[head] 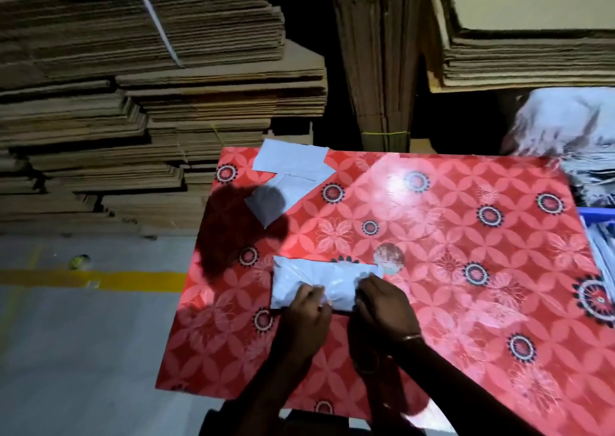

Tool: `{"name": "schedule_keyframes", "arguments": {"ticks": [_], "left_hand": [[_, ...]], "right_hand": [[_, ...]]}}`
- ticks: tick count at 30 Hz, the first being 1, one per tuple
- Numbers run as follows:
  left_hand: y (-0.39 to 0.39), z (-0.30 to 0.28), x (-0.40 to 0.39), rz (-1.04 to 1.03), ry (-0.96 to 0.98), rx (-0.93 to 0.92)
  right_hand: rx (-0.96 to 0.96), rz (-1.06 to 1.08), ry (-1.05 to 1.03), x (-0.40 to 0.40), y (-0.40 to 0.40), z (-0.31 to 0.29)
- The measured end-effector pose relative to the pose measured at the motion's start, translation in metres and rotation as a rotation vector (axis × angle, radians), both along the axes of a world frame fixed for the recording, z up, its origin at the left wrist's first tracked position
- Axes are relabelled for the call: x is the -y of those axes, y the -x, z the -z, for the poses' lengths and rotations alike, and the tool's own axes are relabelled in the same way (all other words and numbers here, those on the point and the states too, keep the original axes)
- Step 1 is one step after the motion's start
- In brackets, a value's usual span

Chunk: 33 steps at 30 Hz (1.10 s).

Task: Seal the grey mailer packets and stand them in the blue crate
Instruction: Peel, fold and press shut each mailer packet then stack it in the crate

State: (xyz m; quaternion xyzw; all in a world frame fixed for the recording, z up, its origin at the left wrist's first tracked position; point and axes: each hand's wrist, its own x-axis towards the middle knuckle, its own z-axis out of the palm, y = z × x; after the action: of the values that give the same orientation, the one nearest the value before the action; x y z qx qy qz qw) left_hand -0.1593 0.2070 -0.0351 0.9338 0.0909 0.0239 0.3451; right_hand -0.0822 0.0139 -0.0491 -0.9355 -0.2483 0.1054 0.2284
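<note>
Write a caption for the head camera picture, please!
Both hands, left hand and right hand, grip a grey mailer packet on the red flowered table.

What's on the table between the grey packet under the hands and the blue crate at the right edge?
Nothing: the head view shows only bare red floral tablecloth between the grey mailer packet and the blue plastic crate.
</note>
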Motion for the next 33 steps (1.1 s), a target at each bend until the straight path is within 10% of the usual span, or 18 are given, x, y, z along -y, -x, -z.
{"name": "schedule_keyframes", "arguments": {"ticks": [10, 26, 33], "left_hand": [[-0.05, -0.022, 0.124, 0.374, 0.14, -0.425], [-0.075, -0.005, 0.143, 0.224, -0.029, -0.065], [-0.097, 0.009, 0.126, 0.399, -0.416, -0.297]], "right_hand": [[0.034, 0.269, 0.103, 0.141, -0.011, -0.001], [0.136, 0.09, -0.041, 0.128, -0.017, -0.012], [-0.082, 0.107, 0.179, 0.098, -0.043, 0.015]]}}
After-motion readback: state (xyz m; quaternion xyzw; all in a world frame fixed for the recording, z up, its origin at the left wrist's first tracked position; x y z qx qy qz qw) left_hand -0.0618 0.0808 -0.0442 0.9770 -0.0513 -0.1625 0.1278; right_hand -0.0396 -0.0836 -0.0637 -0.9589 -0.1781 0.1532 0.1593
